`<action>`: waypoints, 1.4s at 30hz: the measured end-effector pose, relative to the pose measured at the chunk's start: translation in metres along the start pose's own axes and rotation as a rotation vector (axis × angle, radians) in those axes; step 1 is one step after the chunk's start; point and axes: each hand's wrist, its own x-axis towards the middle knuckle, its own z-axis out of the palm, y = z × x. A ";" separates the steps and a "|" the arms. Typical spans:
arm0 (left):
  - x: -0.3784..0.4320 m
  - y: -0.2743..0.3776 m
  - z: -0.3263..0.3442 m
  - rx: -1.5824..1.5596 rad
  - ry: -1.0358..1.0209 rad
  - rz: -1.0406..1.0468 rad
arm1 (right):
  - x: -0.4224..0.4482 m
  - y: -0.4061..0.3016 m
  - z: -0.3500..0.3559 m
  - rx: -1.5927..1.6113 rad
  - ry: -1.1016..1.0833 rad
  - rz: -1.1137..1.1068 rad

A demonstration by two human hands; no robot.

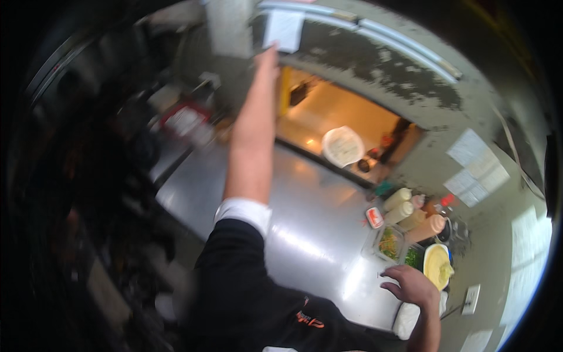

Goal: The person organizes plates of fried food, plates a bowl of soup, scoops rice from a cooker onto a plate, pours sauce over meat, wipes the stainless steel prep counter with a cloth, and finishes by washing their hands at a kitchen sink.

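Observation:
My left hand is raised at the end of an outstretched arm, its fingertips at the lower edge of a white paper slip that hangs from a metal rail on the wall. Blur hides whether the fingers pinch the slip. Lower right, my right hand hovers over the edge of the stainless steel counter, fingers apart and bent, with nothing in it. Close to it are a clear tub of shredded vegetables, a container of chopped green herbs and a yellow bowl.
Squeeze bottles stand along the wall behind the tubs. A white bowl sits in the lit pass-through window. A rolled white cloth lies by my right forearm. A red container stands at the left.

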 end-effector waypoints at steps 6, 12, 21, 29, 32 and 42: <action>0.122 0.081 -0.063 -0.229 -0.263 0.124 | 0.081 -0.128 -0.094 -0.304 0.257 -0.543; -0.170 0.005 -0.042 -0.409 -0.634 0.053 | 0.140 -0.168 -0.147 -1.021 0.866 -0.575; -0.363 0.146 -0.077 -0.738 -0.931 0.278 | 0.061 -0.237 -0.259 -1.170 1.523 -1.008; -0.426 0.056 -0.163 0.141 -1.275 -0.192 | -0.167 -0.093 -0.523 -1.021 2.014 -0.218; -0.447 0.015 -0.207 0.266 -1.235 -0.302 | -0.128 -0.024 -0.517 -0.816 1.990 -0.194; -0.533 0.045 -0.298 0.253 -0.755 -0.474 | 0.083 -0.072 -0.015 -0.020 0.913 -0.538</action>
